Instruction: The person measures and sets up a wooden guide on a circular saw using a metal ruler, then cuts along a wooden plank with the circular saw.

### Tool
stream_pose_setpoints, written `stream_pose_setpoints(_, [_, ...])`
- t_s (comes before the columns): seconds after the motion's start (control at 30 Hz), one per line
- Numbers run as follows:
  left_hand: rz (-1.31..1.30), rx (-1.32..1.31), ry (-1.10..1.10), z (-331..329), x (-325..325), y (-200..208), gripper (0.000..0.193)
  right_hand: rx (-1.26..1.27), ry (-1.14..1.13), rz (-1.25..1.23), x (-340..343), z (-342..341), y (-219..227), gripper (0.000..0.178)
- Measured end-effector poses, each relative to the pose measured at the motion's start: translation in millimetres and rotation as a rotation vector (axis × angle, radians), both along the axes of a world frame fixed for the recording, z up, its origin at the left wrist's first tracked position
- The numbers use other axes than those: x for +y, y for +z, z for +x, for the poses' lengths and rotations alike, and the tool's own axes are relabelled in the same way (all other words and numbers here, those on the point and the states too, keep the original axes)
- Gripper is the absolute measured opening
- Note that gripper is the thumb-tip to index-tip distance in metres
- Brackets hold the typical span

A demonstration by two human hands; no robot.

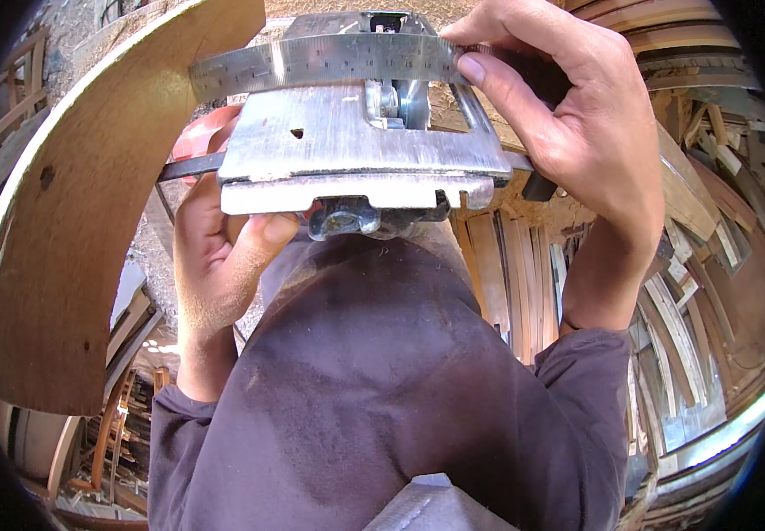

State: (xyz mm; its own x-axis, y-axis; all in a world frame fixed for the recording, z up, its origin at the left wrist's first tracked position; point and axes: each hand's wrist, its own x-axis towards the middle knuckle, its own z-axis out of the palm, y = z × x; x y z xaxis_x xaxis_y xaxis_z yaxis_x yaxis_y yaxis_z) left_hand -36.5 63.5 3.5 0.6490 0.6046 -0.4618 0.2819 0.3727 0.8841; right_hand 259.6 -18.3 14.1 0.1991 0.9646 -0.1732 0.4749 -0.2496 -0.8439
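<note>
The right hand [568, 111] pinches, thumb against forefinger, the right end of a graduated silver steel ruler [329, 64], long axis left–right across the far part of a flat silver metal tool plate [298, 155]; the left hand [223, 265] grips this plate's near-left edge.

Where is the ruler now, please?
In the head view, the ruler is at top centre, across the metal plate, its right end in the right hand.

Two bare hands [214, 265] [577, 111], one silver metal-based power tool [311, 146], one thin steel ruler [329, 62], one wide brown wooden board [73, 212]
</note>
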Motion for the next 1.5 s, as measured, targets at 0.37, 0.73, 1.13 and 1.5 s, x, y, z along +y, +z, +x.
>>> stream_pose_setpoints(0.37, [-0.057, 0.137, -0.146, -5.8, 6.3, 2.8, 0.064, -0.113, 0.044, 0.098, -2.1, -2.2, 5.2, 0.016])
stream_pose_setpoints(0.73, [-0.026, 0.091, -0.121, -1.1, 4.4, 2.4, 0.059, -0.059, -0.019, -0.089, 0.3, -6.5, 10.4, 0.015])
stream_pose_setpoints(1.13, [0.044, 0.113, -0.186, 0.1, 10.9, 4.3, 0.052, -0.171, -0.231, 0.062, -25.0, -10.9, 0.6, 0.021])
stream_pose_setpoints(1.5, [0.029, 0.065, -0.247, -6.9, 27.0, -13.9, 0.036, -0.243, -1.230, -0.326, -312.5, -136.8, -154.9, 0.017])
